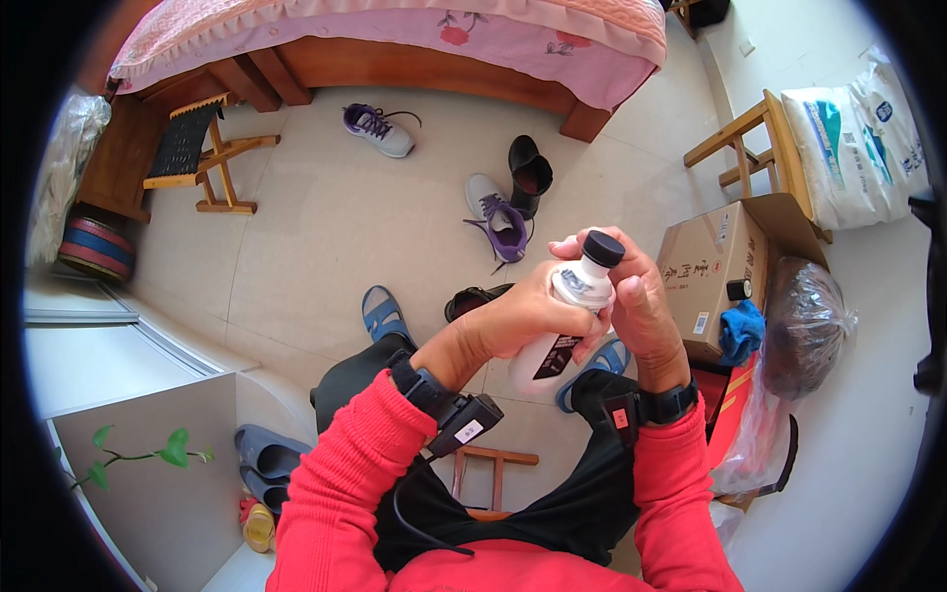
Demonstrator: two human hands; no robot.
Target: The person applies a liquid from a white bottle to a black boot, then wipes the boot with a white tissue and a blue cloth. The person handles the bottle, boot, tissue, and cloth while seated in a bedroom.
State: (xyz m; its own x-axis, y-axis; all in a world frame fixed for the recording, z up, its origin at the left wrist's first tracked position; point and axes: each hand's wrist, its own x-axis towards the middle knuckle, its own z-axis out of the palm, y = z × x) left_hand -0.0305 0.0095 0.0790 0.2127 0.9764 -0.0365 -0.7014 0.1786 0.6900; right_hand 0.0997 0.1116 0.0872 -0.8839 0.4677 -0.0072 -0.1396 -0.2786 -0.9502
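My left hand (pixel 544 307) is wrapped around a white plastic bottle (pixel 529 370) with a black screw cap (pixel 604 249) and a dark printed label. The bottle leans, its cap towards the upper right. My right hand (pixel 642 296) is beside the bottle's neck, its fingers curled behind the cap and its thumb raised; whether it touches the bottle is unclear. On the tiled floor beyond are a grey and purple sneaker (pixel 499 214), its mate (pixel 379 130) further left, and a black shoe (pixel 529 176). Another dark shoe (pixel 473 300) is partly hidden by my left forearm.
A cardboard box (pixel 706 274) stands at the right with a blue cloth (pixel 741 333) and a small black-topped container (pixel 739 289) on it. Behind it, a wooden stool (pixel 788 159) bears a white sack (pixel 851 148). A folding stool (pixel 185 144) stands left, near the bed (pixel 444 70).
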